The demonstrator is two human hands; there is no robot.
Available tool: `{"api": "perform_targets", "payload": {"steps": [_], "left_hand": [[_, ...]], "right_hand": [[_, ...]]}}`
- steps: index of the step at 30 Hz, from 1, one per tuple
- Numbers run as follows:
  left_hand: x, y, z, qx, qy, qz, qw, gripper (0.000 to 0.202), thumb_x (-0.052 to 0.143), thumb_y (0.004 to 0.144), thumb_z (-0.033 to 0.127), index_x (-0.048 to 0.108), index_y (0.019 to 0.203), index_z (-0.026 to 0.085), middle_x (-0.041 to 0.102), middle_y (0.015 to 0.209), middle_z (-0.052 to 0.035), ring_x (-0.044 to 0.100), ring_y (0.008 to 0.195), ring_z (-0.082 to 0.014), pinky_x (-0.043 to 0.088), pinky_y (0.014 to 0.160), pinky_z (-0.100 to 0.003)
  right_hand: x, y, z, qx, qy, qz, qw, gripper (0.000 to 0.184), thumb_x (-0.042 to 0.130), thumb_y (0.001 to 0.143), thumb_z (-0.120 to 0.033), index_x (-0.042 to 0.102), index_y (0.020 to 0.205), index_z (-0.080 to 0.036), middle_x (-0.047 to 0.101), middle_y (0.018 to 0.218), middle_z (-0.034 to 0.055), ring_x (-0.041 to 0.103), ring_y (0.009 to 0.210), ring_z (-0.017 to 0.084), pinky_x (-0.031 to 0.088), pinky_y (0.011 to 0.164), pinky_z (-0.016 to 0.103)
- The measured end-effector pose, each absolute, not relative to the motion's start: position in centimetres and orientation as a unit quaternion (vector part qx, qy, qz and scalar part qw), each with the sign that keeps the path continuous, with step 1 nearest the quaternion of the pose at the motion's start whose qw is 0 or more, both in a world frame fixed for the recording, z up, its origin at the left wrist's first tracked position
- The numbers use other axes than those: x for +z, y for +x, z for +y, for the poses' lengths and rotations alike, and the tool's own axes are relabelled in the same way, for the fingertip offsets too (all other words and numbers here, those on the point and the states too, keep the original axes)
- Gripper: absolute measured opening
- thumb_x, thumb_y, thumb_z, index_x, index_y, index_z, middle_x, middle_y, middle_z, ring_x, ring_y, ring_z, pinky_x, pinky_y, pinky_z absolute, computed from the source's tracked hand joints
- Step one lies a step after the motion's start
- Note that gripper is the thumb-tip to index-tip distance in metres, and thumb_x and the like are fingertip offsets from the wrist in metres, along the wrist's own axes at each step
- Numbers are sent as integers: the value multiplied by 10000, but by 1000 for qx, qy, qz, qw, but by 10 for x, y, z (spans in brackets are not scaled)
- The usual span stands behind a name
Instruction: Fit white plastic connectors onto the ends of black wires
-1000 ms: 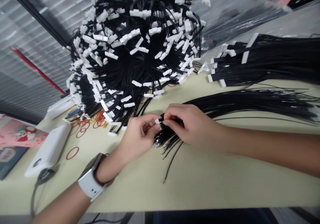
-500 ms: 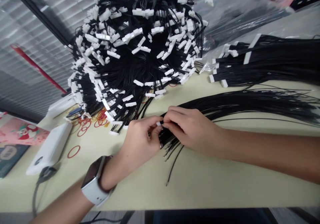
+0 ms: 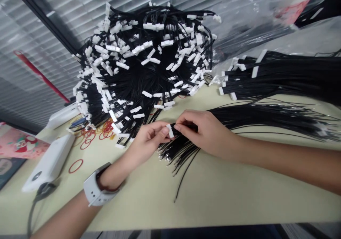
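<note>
Between the thumb and fingers of my left hand (image 3: 149,139) is a small white connector housing (image 3: 169,130). My right hand (image 3: 202,129) is closed in a pinch just right of the housing, on a black wire whose end is mostly hidden by the fingertips. Under both hands lies a bundle of loose black wires (image 3: 247,116), with bare metal terminals (image 3: 166,156) at the near left end. One wire (image 3: 182,178) sticks out from the bundle toward the table's front edge. Behind the hands rises a large heap of black cables with white connectors (image 3: 149,68).
More black cables with white connectors (image 3: 287,72) lie at right, beside clear plastic bags (image 3: 245,26). Red rubber bands (image 3: 87,137) are scattered at left near a white power strip (image 3: 50,164) with a grey cord. A pink printed item (image 3: 23,141) is at far left.
My left hand has turned and opened out a little, so the white housing shows more fully. More terminal ends show below the hands. The camera view has tilted slightly.
</note>
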State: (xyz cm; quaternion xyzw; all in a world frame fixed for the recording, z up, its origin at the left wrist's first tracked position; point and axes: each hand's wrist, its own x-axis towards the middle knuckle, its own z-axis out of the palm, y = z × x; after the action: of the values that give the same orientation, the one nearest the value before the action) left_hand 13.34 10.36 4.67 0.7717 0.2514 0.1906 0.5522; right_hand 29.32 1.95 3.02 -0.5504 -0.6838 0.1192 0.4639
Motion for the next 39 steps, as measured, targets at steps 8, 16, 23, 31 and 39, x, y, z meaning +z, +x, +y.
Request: {"api": "perform_targets", "payload": {"steps": [8,16,23,31,39], "left_hand": [[48,127,107,165,787,208,557,133,601,798,247,647,729,144,633,623,4,570,582,-72,487,574,-151],[43,125,110,158,830,199,497,87,603,779,147,658,711,142,656,624,-7,569,562,-83,460,543,-168],[45,127,108,147,839,202,484,98,593,790,187,645,721,139,638,615,-5,557,551,-86,467,532,-177],[43,135,109,194,785,219,546,139,508,844,225,610,831,131,594,757,-12,596,686,-94,538,695,-217],[47,132,103,188,808,219,513,109,535,817,189,607,760,130,618,639,-11,577,584,-91,500,567,-185]], "right_hand": [[29,292,13,103,-483,-735,464,120,484,817,-94,564,730,-114,511,678,-12,435,592,57,331,550,182],[24,292,10,81,-472,-772,418,174,431,855,-115,574,758,-99,474,688,2,402,575,71,321,544,212],[22,292,12,80,-477,-774,408,189,413,871,-127,561,753,-117,481,693,2,407,580,79,325,544,220],[26,292,17,153,-538,-683,470,206,477,825,-96,478,1014,-178,539,711,-33,491,608,86,380,575,211],[23,290,14,171,-509,-699,473,306,452,812,-61,431,1078,-209,525,697,-43,502,614,86,397,607,220]]}}
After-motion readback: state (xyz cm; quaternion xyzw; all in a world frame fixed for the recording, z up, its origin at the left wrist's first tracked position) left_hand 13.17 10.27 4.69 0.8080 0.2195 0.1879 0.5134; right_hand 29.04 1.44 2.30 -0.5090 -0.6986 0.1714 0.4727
